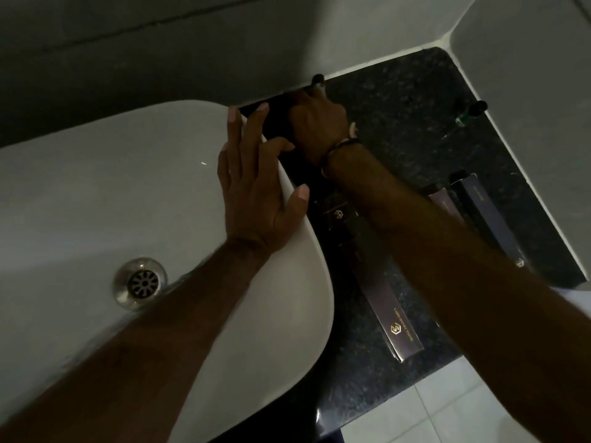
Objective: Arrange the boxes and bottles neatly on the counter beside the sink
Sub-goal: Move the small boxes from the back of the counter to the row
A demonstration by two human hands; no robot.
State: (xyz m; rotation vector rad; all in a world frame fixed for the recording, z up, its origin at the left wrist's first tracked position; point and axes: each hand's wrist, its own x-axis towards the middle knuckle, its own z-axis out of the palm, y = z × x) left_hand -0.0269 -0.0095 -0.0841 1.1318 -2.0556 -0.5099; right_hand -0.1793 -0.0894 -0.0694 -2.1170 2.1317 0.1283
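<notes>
A black box (pixel 275 119) lies at the back of the dark speckled counter (pixel 403 103), between the sink rim and the wall. My right hand (pixel 319 129) lies on top of it, fingers curled over its far end near the wall. My left hand (pixel 256 193) rests on the sink's right rim with fingers spread, their tips touching the box's left edge. A long dark box with gold lettering (pixel 395 318) lies near the front, partly under my right forearm. Another logo box (pixel 339 215) lies behind it. Two purple boxes (pixel 486 212) lie at the right. A small green bottle (pixel 470 113) stands in the back right corner.
The white sink (pixel 112 187) with its metal drain (pixel 140 282) fills the left. Grey walls close the counter at the back and right. Pale floor tiles (pixel 447 410) show past the counter's front edge. The light is dim.
</notes>
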